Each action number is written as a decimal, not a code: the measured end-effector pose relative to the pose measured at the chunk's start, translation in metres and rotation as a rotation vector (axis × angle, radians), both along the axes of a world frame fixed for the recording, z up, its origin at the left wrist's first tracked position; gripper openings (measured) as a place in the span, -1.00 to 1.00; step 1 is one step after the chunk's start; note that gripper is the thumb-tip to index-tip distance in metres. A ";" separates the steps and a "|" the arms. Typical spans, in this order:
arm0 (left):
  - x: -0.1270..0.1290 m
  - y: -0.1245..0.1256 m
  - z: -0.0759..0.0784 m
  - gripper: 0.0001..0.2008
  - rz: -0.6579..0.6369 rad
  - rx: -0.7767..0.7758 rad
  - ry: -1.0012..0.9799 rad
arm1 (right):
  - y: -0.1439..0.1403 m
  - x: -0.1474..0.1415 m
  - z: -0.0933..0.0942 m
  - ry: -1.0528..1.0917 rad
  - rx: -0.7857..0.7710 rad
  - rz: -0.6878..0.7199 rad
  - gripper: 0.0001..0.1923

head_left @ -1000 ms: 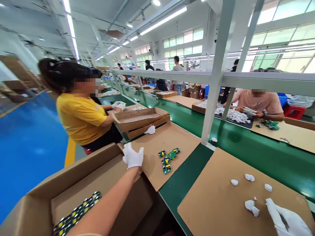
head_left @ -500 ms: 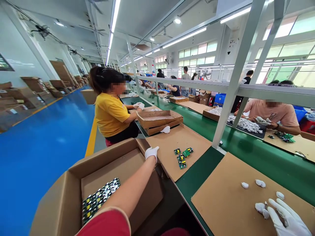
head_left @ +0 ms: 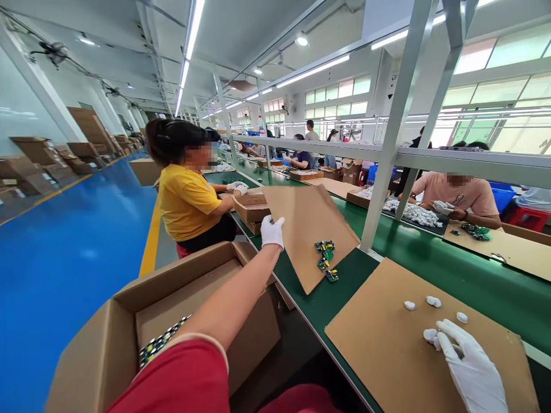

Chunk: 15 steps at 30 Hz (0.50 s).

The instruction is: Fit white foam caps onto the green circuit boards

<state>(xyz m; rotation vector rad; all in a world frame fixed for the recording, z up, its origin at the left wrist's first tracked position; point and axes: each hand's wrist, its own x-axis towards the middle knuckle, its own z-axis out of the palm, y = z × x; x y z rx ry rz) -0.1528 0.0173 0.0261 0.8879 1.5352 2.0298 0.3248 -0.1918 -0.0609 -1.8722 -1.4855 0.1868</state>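
Note:
My left hand (head_left: 272, 232), in a white glove, grips the left edge of a cardboard sheet (head_left: 297, 223), which is tilted up on that side. Several small green circuit boards (head_left: 326, 256) with yellow and black parts lie bunched low on this sheet. My right hand (head_left: 472, 358), also gloved in white, rests over a second, flat cardboard sheet (head_left: 379, 321). Its fingers are partly stretched and apart, the tips beside a small white lump (head_left: 431, 338). Several similar white lumps (head_left: 433, 301) lie just beyond; their kind is unclear.
A big open carton (head_left: 124, 321) with rows of circuit boards (head_left: 161, 344) stands left of the green bench (head_left: 348, 269). Shallow cardboard trays (head_left: 249, 207) sit behind the raised sheet. A metal post (head_left: 390, 137) rises from the bench. A co-worker in yellow (head_left: 185, 201) sits at left.
My left hand has raised the near-left side of the cardboard sheet, and the circuit boards on it have shifted together. My right hand has stayed near the white lumps. The view has turned slightly right.

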 end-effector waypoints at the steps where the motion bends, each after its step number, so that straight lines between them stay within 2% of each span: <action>1: 0.002 0.002 0.013 -0.74 0.008 0.051 0.013 | 0.000 -0.001 0.000 0.005 0.005 0.002 -0.58; 4: 0.010 0.008 0.048 -0.79 0.035 0.188 0.059 | 0.001 -0.002 -0.002 0.017 0.026 0.011 -0.58; 7: 0.017 0.013 0.075 -0.80 0.051 0.275 0.116 | 0.002 -0.001 -0.005 0.007 0.037 0.028 -0.59; 11: 0.010 0.003 0.099 -0.80 0.081 0.330 0.209 | 0.002 -0.002 -0.005 -0.021 0.080 0.037 -0.60; 15: -0.027 -0.034 0.113 -0.77 0.134 0.357 0.303 | 0.002 -0.004 -0.003 -0.047 0.095 0.043 -0.60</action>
